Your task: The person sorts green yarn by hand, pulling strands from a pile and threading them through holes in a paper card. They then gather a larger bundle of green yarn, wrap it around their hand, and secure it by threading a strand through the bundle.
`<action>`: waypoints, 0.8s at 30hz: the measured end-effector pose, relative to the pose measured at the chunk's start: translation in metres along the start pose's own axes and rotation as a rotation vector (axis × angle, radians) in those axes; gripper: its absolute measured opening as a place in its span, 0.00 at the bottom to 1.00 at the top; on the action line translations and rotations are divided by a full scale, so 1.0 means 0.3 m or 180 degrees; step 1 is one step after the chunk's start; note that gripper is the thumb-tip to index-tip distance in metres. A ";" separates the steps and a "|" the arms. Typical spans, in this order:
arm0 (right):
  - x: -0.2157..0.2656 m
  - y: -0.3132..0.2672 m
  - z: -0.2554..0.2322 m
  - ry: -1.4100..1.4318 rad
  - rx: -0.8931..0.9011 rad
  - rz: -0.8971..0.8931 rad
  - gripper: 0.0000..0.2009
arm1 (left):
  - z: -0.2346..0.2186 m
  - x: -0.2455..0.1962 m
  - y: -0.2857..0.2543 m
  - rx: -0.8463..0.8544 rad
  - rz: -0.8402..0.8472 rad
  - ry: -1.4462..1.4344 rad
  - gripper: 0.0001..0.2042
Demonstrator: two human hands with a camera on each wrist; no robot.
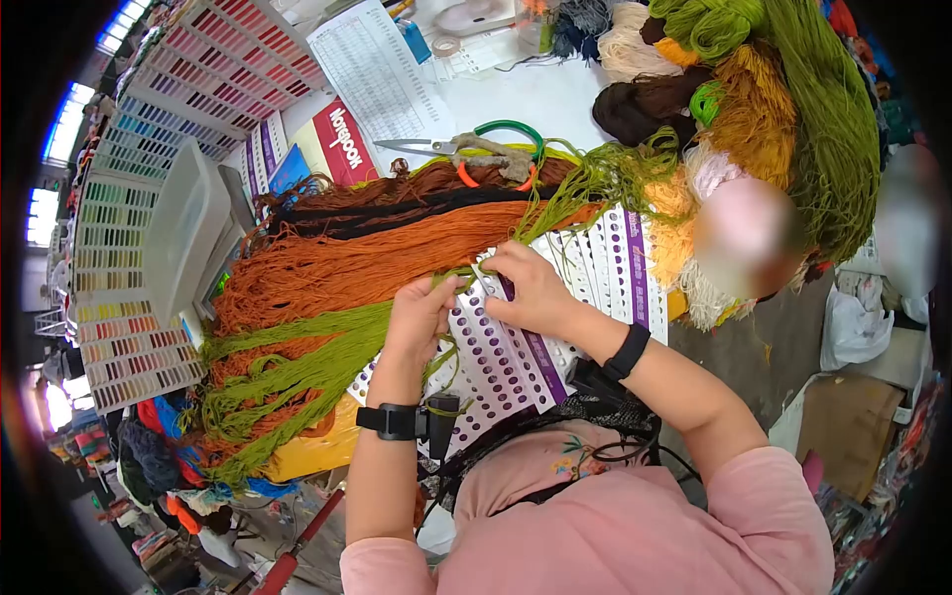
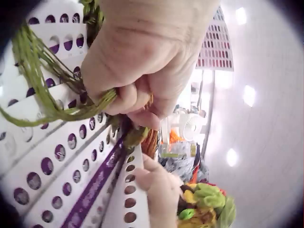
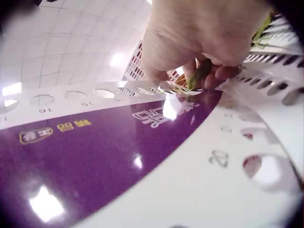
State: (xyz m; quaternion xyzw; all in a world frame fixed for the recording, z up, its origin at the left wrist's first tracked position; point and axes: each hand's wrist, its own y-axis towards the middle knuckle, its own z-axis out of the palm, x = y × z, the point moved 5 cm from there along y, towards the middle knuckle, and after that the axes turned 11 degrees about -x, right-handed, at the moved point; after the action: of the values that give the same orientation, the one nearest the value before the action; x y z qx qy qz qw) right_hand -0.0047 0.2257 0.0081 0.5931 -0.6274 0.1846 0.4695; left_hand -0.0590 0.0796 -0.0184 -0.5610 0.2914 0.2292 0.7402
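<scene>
Thumb and fingers of my left hand (image 1: 421, 312) pinch a bundle of olive-green thread (image 2: 33, 61), whose loose strands loop out in the left wrist view. Close beside it, my right hand (image 1: 535, 290) pinches the end of a white punched card (image 2: 114, 216) with a row of round holes. In the right wrist view, green thread (image 3: 202, 73) shows at the right hand's fingers by the card edge. This card has a purple printed band (image 3: 95, 152) and numbers beside its holes. More punched cards (image 1: 486, 367) lie fanned under both hands.
Orange thread (image 1: 367, 258) and green thread (image 1: 297, 382) spread to the left. Scissors (image 1: 416, 146), a red notebook (image 1: 344, 142) and a printed sheet (image 1: 372, 69) lie behind. Color sample boards (image 1: 139, 188) and a white tray (image 1: 183, 228) stand left; yarn hanks (image 1: 813, 109) pile up right.
</scene>
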 end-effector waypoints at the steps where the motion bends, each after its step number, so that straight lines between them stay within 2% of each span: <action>1: 0.002 -0.002 -0.002 -0.0026 -0.0060 -0.0152 0.16 | 0.007 0.004 0.000 0.0016 -0.0006 0.0039 0.04; 4: 0.004 -0.006 0.002 -0.0124 -0.0237 -0.0552 0.13 | -0.007 -0.001 -0.043 0.0477 -0.0274 -0.0960 0.05; 5: -0.012 -0.008 0.010 -0.0170 -0.0297 -0.0500 0.12 | 0.007 -0.019 -0.069 0.0664 -0.0358 -0.1313 0.05; 6: -0.032 -0.008 0.022 -0.0210 -0.0352 -0.0455 0.11 | 0.019 -0.044 -0.100 0.0628 -0.0435 -0.1554 0.07; 7: -0.029 0.001 0.021 -0.0250 -0.0409 -0.0410 0.11 | 0.030 -0.048 -0.102 0.0731 -0.0339 -0.1434 0.07; 9: -0.048 0.007 0.015 0.0062 -0.0264 0.0275 0.08 | 0.061 -0.057 -0.096 0.0944 -0.0146 -0.1211 0.09; 10: -0.043 0.013 0.005 0.0265 -0.0122 0.0707 0.08 | 0.092 -0.039 -0.072 0.0968 -0.0218 -0.0639 0.09; 12: -0.049 0.015 -0.008 0.0644 -0.0038 0.1424 0.10 | 0.123 0.016 0.003 0.0493 0.0565 0.1235 0.10; 13: -0.061 0.019 0.001 0.1282 -0.0243 0.1378 0.11 | 0.133 0.023 0.028 0.0240 0.0953 0.2166 0.10; 14: -0.081 0.023 0.020 0.1916 -0.0458 0.1328 0.12 | 0.132 0.018 0.037 0.0079 0.0737 0.1729 0.09; 15: -0.105 0.020 0.025 0.2550 -0.0682 0.1267 0.12 | 0.124 0.026 0.038 0.0291 0.0335 0.0801 0.07; 16: -0.088 0.026 0.004 0.2764 -0.0536 0.1323 0.12 | 0.098 0.024 0.035 0.0489 -0.0071 -0.0123 0.05; 17: -0.090 0.023 0.014 0.2581 -0.0273 0.1381 0.10 | 0.076 0.020 0.029 0.0672 -0.0478 -0.1037 0.04; 18: -0.091 0.017 0.028 0.2404 -0.0014 0.1442 0.09 | 0.066 0.019 0.016 0.0866 -0.0668 -0.1313 0.04; 19: -0.091 0.008 0.045 0.2228 0.0254 0.1503 0.08 | 0.078 0.018 0.002 0.0962 -0.0646 -0.1032 0.04; 20: -0.042 0.027 0.025 0.0637 0.0071 0.0003 0.06 | 0.097 0.014 -0.019 0.1056 -0.0618 -0.0759 0.04; 21: -0.041 0.028 0.032 0.0485 -0.0098 -0.0062 0.05 | 0.109 0.013 -0.033 0.1151 -0.0586 -0.0487 0.04; 23: -0.052 0.028 0.055 0.0171 -0.0430 -0.0199 0.04 | 0.098 -0.005 -0.024 0.0838 -0.0338 -0.0016 0.05; 24: -0.089 0.029 0.081 0.1200 -0.0192 0.0388 0.04 | 0.083 -0.032 -0.020 0.0615 -0.0174 0.0174 0.06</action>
State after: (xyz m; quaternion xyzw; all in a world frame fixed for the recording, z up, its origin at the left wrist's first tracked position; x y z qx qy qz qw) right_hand -0.0257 0.2236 -0.0226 0.4947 -0.5685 0.3017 0.5841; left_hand -0.0576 0.1020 -0.0026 -0.5007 0.3168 0.1643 0.7887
